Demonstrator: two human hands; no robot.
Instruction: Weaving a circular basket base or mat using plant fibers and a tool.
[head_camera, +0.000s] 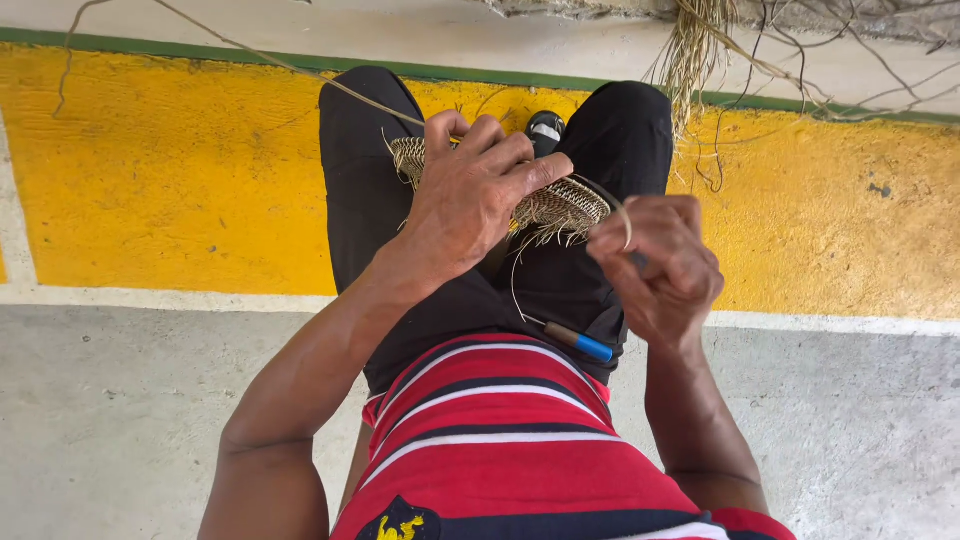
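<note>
While the left hand (470, 195) is clamping the small woven grass basket (555, 205) on the lap, the right hand (660, 265) is pinching a thin fibre strand (618, 205); the piece looks light, springy, best gripped by its rim.

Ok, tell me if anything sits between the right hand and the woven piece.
Nothing visible does. The right hand is just beside the woven piece, pinching a thin strand that curves over from the piece's edge. The left hand grips the piece from above, on the other side, not in the gap.
</note>
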